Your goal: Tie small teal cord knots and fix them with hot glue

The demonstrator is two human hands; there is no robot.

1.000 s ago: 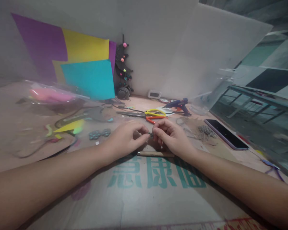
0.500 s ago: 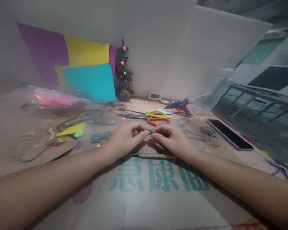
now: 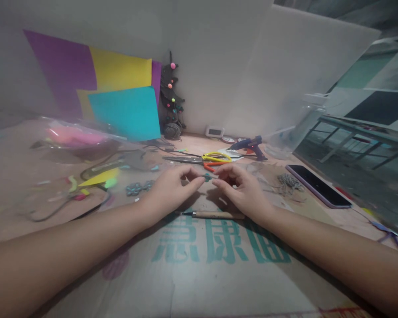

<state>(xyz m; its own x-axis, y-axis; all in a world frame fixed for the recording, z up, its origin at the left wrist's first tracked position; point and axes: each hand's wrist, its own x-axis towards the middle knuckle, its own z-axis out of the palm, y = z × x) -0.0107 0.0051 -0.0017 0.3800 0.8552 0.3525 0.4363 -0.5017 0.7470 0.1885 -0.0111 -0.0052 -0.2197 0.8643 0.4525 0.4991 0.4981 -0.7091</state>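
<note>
Between thumb and forefinger, my left hand (image 3: pixel 177 187) pinches a small teal piece (image 3: pixel 207 177) above the middle of the board. Close by on its right is my right hand (image 3: pixel 243 187), its thumb and forefinger curved and slightly apart; whether a thin strand lies between them is too small to tell. Beneath both hands rests a wooden-handled tool (image 3: pixel 217 215) with a dark tip pointing left. Beyond the fingers are scissors (image 3: pixel 217 157) with yellow and red handles. A beaded teal-grey piece (image 3: pixel 139 188) lies left of my left hand.
A glue gun (image 3: pixel 250 145) and a small white clock (image 3: pixel 215 131) are at the back. Right of my hands are a grey cord bundle (image 3: pixel 289 183) and a phone (image 3: pixel 318 186). Coloured sheets (image 3: pixel 126 115) lean at the back left, near a plastic bag (image 3: pixel 76 134).
The fingertips of my right hand have moved off the small teal piece and spread a little. My left hand keeps its pinch. The view has shifted slightly.
</note>
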